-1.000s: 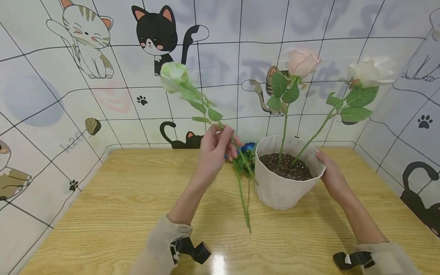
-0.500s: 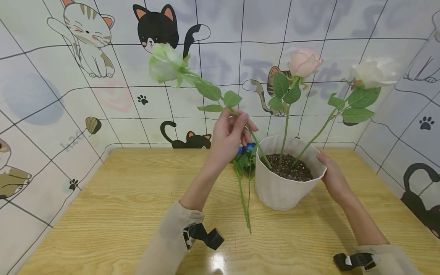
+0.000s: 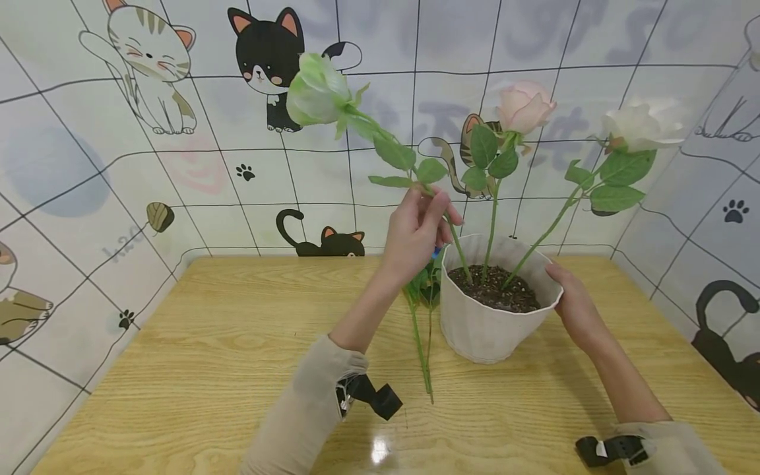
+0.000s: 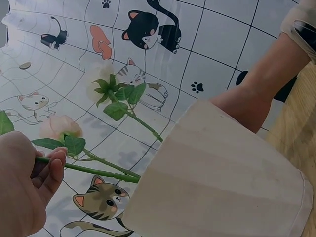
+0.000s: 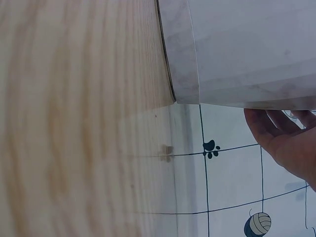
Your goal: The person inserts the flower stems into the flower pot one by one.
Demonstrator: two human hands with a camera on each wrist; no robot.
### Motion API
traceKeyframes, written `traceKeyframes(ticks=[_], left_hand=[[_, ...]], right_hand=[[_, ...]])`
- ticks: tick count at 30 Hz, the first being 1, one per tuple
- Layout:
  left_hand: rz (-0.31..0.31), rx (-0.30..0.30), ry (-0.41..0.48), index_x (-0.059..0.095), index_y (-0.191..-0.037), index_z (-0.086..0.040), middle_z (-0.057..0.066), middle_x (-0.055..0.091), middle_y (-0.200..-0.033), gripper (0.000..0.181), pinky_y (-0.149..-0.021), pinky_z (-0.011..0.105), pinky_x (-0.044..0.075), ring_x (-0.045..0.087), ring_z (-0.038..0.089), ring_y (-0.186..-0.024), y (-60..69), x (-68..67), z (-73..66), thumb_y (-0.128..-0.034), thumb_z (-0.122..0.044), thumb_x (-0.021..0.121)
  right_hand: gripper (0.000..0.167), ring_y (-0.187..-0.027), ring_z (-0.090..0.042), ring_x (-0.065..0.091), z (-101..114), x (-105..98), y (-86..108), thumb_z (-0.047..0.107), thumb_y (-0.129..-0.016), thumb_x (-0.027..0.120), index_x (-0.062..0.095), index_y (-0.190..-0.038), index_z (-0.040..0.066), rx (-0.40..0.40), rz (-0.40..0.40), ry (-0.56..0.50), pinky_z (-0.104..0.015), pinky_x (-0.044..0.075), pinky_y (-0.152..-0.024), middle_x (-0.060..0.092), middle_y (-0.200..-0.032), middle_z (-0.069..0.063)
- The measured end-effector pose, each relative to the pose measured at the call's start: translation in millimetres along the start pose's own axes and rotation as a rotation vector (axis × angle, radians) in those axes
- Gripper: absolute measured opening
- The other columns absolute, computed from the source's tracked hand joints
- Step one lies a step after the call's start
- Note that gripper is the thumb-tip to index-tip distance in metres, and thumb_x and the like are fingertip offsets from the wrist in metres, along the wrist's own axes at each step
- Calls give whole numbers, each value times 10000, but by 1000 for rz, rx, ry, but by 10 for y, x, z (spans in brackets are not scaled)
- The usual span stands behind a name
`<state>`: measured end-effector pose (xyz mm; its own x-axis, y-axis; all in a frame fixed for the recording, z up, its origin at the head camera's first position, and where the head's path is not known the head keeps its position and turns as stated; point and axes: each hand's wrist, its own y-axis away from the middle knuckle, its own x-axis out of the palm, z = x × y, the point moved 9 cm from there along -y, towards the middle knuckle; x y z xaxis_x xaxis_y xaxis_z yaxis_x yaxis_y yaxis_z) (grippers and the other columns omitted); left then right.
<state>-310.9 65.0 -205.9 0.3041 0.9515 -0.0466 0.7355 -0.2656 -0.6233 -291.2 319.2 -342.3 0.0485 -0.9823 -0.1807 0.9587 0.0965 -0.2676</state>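
My left hand (image 3: 415, 231) pinches the stem of a pale green rose (image 3: 317, 91), its bloom leaning up and left. The stem's lower end meets the dark soil (image 3: 513, 298) inside a white pot (image 3: 483, 336), near the left wall. A pink rose (image 3: 525, 107) stands upright in the soil, and a white rose (image 3: 641, 125) tilts right. My right hand (image 3: 572, 305) holds the pot's right side at the rim; in the right wrist view its fingers (image 5: 259, 126) lie against the pot wall. In the left wrist view, the held green stem (image 4: 98, 171) reaches behind the pot's rim.
Left of the pot, green stems (image 3: 420, 343) with leaves lie on the wooden table (image 3: 237, 343). A bit of blue bloom (image 3: 436, 253) shows behind my left hand. A cat-printed wall covering (image 3: 380, 39) stands behind the table and along both sides.
My left hand has moved right and up, bringing the green rose's stem from outside the pot over the rim and into the soil. My right hand and the pot stay put.
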Motion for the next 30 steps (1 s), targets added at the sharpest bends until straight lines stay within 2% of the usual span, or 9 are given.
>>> traceKeyframes(ticks=[4,7,11,16,22,25,30], left_hand=[[21,-6,-59,522,-1120,-49,138,682,-878,168,-578,335,542,596,216,-606,20,83,74,-1100,-197,446],[33,-19,-83,536,-1105,-34,129,685,-868,225,-596,317,552,596,176,-593,31,144,140,-1109,-225,415],[41,-24,-104,546,-1055,-25,132,681,-847,282,-581,291,545,598,178,-576,37,201,211,-1119,-240,375],[52,-8,-177,557,-1018,-32,122,680,-830,276,-558,263,534,618,238,-585,36,251,297,-1116,-234,396],[94,-7,-255,564,-993,-42,94,658,-778,295,-559,224,491,637,316,-617,56,327,386,-1118,-245,390],[106,0,-273,566,-979,-44,103,640,-742,299,-546,219,472,619,268,-590,59,363,396,-1119,-237,387],[118,16,-305,569,-982,-48,88,643,-754,292,-519,217,460,571,122,-559,43,424,400,-1117,-236,392]], right_hand=[[425,-1115,-26,517,0,-1,-2,356,-1118,270,480,-1402,119,2,1,-10,-147,418,-889,566,-1232,126],[412,-1115,-26,517,-7,-2,-1,356,-1118,272,485,-1393,135,5,2,-19,-149,418,-889,566,-1230,126],[444,-1121,-19,516,-17,-8,0,359,-1117,268,465,-1417,97,10,0,-15,-144,418,-891,564,-1233,131],[515,-1135,3,513,-17,-14,-9,368,-1117,277,413,-1462,12,15,-7,-10,-132,415,-898,558,-1247,153],[490,-1134,4,518,-1,-4,-20,363,-1116,292,443,-1446,35,3,-11,-19,-133,416,-903,569,-1246,160],[497,-1147,3,515,2,3,-21,362,-1116,292,438,-1457,31,-3,-9,-21,-132,414,-910,565,-1257,170],[589,-1161,17,493,-10,-7,-16,374,-1117,275,347,-1504,-63,9,-10,2,-121,406,-909,538,-1274,172]])
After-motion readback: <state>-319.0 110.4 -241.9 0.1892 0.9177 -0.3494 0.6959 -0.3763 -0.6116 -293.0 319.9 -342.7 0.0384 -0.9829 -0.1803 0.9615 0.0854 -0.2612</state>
